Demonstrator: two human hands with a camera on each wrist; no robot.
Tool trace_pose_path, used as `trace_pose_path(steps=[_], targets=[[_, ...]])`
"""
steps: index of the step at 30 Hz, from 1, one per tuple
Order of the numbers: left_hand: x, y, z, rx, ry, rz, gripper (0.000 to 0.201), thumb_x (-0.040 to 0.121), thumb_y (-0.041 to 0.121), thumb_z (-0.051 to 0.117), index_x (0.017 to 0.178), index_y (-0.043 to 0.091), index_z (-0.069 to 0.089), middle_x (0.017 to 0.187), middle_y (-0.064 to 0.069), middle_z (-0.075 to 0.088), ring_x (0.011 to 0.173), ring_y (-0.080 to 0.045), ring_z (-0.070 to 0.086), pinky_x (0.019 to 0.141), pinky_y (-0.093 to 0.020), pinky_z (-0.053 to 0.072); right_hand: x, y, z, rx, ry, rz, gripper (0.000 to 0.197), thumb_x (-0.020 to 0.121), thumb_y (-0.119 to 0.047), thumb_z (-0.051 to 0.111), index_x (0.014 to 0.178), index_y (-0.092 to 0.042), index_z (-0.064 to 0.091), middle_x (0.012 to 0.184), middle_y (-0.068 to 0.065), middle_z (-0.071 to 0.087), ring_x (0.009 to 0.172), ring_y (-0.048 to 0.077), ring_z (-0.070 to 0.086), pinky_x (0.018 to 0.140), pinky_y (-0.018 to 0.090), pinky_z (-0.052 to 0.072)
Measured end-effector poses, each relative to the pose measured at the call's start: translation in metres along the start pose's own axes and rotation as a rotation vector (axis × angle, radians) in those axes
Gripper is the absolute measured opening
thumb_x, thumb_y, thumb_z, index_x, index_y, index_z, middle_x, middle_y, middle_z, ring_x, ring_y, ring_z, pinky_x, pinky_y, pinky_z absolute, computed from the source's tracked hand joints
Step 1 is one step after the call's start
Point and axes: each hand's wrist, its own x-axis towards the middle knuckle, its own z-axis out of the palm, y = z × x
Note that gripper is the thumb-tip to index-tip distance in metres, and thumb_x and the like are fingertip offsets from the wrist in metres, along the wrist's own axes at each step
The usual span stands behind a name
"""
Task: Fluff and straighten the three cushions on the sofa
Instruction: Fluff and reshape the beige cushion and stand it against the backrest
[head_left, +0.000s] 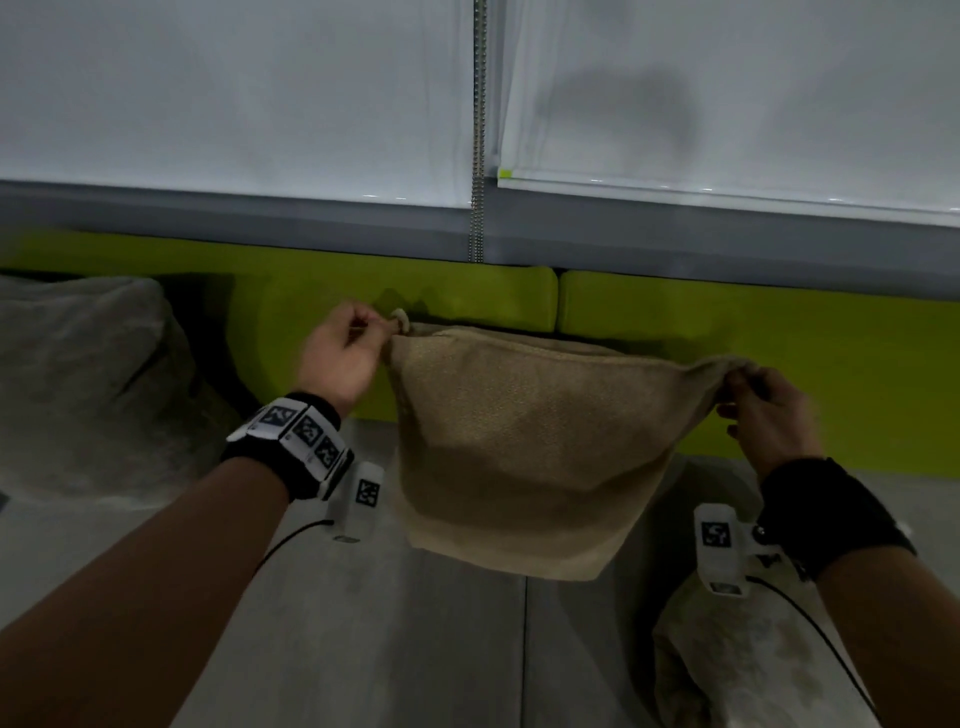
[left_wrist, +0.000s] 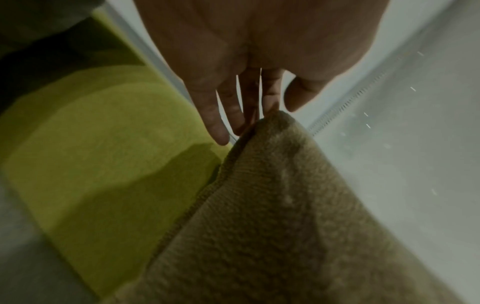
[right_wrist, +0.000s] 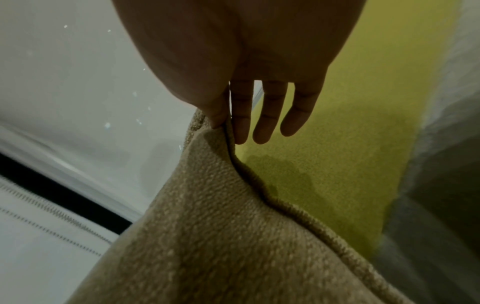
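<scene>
A tan woven cushion (head_left: 524, 441) hangs in the air in front of the green sofa back (head_left: 467, 296), held by its two top corners. My left hand (head_left: 358, 338) pinches the top left corner; in the left wrist view the left hand (left_wrist: 259, 115) has that corner of the cushion (left_wrist: 272, 205) between thumb and fingers. My right hand (head_left: 748, 389) pinches the top right corner, and the right wrist view shows the right hand (right_wrist: 223, 123) nipping the seam of the cushion (right_wrist: 221, 226). A grey cushion (head_left: 88, 384) leans at the left. A pale patterned cushion (head_left: 748, 660) lies at the lower right.
The grey sofa seat (head_left: 389, 623) spreads below the hanging cushion. White roller blinds (head_left: 234, 93) with a bead chain (head_left: 478, 130) hang behind the sofa above a grey sill (head_left: 260, 213).
</scene>
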Motion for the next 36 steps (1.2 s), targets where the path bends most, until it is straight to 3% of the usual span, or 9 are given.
trace_pose_path(steps=[4, 7, 13, 18, 21, 23, 25, 29, 36], targets=[[0.01, 0.001, 0.001, 0.302, -0.151, 0.018, 0.042, 0.095, 0.042, 0.066, 0.131, 0.022, 0.059, 0.115, 0.005, 0.059, 0.106, -0.015, 0.055, 0.089, -0.031, 0.042, -0.001, 0.001, -0.002, -0.09, -0.003, -0.05, 0.021, 0.1, -0.042, 0.053, 0.086, -0.029, 0.06, 0.097, 0.012, 0.07, 0.089, 0.032, 0.066, 0.08, 0.054, 0.053], [0.016, -0.004, 0.002, 0.395, -0.196, 0.078, 0.019, 0.094, 0.033, 0.069, 0.11, 0.023, 0.072, 0.112, 0.003, 0.069, 0.107, -0.02, 0.062, 0.085, -0.03, 0.044, -0.001, 0.001, -0.004, -0.099, -0.024, -0.058, 0.021, 0.105, -0.03, 0.054, 0.086, -0.025, 0.059, 0.094, 0.01, 0.068, 0.089, 0.031, 0.064, 0.078, 0.047, 0.049], [0.023, 0.001, -0.008, 0.298, 0.248, 0.058, 0.038, 0.101, 0.045, 0.056, 0.108, 0.012, 0.073, 0.098, -0.008, 0.071, 0.094, -0.024, 0.065, 0.08, -0.032, 0.046, 0.011, 0.004, -0.019, -0.127, -0.046, -0.081, 0.02, 0.1, -0.029, 0.059, 0.089, -0.013, 0.065, 0.089, 0.014, 0.067, 0.088, 0.038, 0.064, 0.076, 0.05, 0.048], [0.021, 0.005, 0.003, 0.306, 0.317, 0.073, 0.04, 0.106, 0.038, 0.046, 0.117, 0.004, 0.065, 0.112, -0.023, 0.069, 0.106, -0.04, 0.064, 0.081, -0.038, 0.044, 0.004, -0.006, -0.007, -0.219, 0.081, -0.076, 0.023, 0.102, -0.029, 0.054, 0.115, -0.014, 0.066, 0.116, 0.022, 0.068, 0.108, 0.044, 0.064, 0.089, 0.054, 0.05], [-0.006, 0.011, 0.013, 0.344, 0.413, 0.425, 0.037, 0.105, 0.032, 0.048, 0.119, 0.001, 0.062, 0.115, -0.024, 0.064, 0.108, -0.042, 0.061, 0.091, -0.046, 0.045, -0.035, -0.031, 0.001, -0.336, 0.312, -0.531, 0.041, 0.104, -0.032, 0.049, 0.136, -0.006, 0.055, 0.132, 0.023, 0.06, 0.119, 0.042, 0.056, 0.099, 0.052, 0.044], [-0.04, 0.009, 0.032, 0.435, 0.307, 0.688, 0.033, 0.102, 0.026, 0.051, 0.126, 0.004, 0.059, 0.127, -0.022, 0.061, 0.119, -0.039, 0.055, 0.102, -0.048, 0.042, -0.074, -0.051, 0.023, -0.415, 0.168, -0.876, 0.042, 0.102, -0.033, 0.049, 0.136, -0.009, 0.052, 0.133, 0.023, 0.06, 0.123, 0.04, 0.053, 0.104, 0.055, 0.043], [-0.07, 0.003, 0.056, 0.467, 0.048, 0.742, 0.041, 0.102, 0.027, 0.047, 0.139, 0.011, 0.051, 0.146, -0.016, 0.052, 0.136, -0.032, 0.046, 0.114, -0.047, 0.035, -0.1, -0.052, 0.057, -0.49, -0.107, -0.997, 0.048, 0.1, -0.036, 0.053, 0.143, -0.015, 0.048, 0.144, 0.019, 0.056, 0.136, 0.038, 0.047, 0.112, 0.062, 0.037], [-0.075, -0.036, 0.093, 0.799, -0.289, 0.677, 0.061, 0.106, 0.047, 0.017, 0.156, 0.017, 0.035, 0.165, -0.004, 0.033, 0.153, -0.026, 0.03, 0.125, -0.049, 0.018, -0.103, -0.025, 0.108, -0.745, -0.333, -0.854, 0.06, 0.105, -0.058, 0.031, 0.155, -0.026, 0.04, 0.164, 0.003, 0.038, 0.155, 0.028, 0.027, 0.12, 0.064, 0.022], [-0.01, -0.036, 0.095, 0.912, -0.271, 0.461, 0.077, 0.095, 0.068, 0.009, 0.163, 0.031, 0.008, 0.171, 0.009, 0.011, 0.158, -0.017, 0.009, 0.128, -0.049, 0.004, -0.031, -0.038, 0.108, -0.908, -0.283, -0.489, 0.078, 0.091, -0.084, 0.01, 0.159, -0.048, 0.007, 0.172, -0.017, 0.004, 0.159, 0.019, -0.004, 0.12, 0.066, -0.013]])
